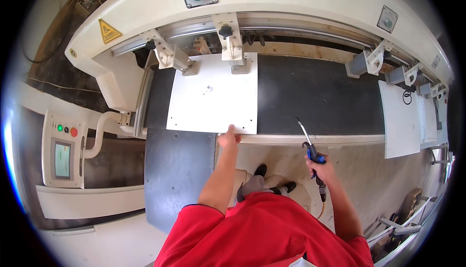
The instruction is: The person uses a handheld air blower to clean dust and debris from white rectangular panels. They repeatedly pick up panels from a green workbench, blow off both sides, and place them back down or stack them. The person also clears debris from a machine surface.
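Note:
A white panel (213, 103) with small holes near its edges lies on the dark bed of the machine. At its near right edge my left hand (229, 137) is closed on it, thumb on top and the other fingers mostly hidden. In my right hand (321, 168) is an air blow gun (313, 151) with a black and blue body, its thin metal nozzle pointing up and left over the bed's front edge. A hose (322, 209) hangs from the bottom of its handle. Two clamps (235, 55) rest at the panel's far edge.
The dark bed (315, 97) stretches right toward another white panel (402, 121) under more clamps. A control box (63, 145) with a screen and buttons stands at left. A grey board (179, 174) adjoins the bed's near left side. The machine's white beam (291, 0) spans the back.

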